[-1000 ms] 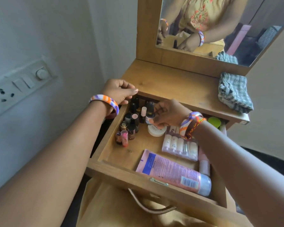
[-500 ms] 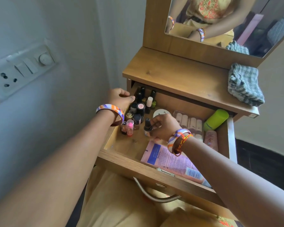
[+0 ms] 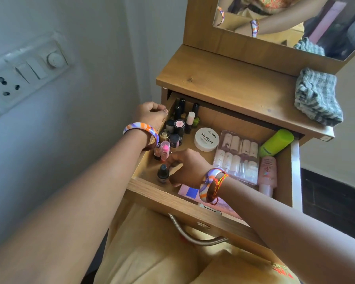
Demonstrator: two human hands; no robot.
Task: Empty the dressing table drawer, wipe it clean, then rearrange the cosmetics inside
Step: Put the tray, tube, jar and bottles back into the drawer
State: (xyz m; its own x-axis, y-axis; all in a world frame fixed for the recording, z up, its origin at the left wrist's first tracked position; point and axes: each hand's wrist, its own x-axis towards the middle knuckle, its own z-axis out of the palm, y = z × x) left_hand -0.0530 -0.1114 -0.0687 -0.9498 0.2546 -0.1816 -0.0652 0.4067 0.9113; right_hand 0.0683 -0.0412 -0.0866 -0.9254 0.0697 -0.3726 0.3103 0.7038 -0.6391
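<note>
Right hand [image 3: 184,169] fingers pinch the dark bottle [image 3: 162,174]; set it upright beside the lipstick [image 3: 164,149] just beyond them. Left hand [image 3: 150,114] fingers curl on the drawer [image 3: 168,196] edge.

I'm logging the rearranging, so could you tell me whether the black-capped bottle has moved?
Yes. The right hand brought the black-capped bottle from the cluster to the drawer front.

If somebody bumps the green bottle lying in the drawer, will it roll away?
Probably a little. The green bottle looks round and smooth and lies on its side, so it could roll. It likely would not go far: it is wedged in the drawer's back right corner, beside the pink bottle. It looks like plastic, so likely unbreakable.
</note>
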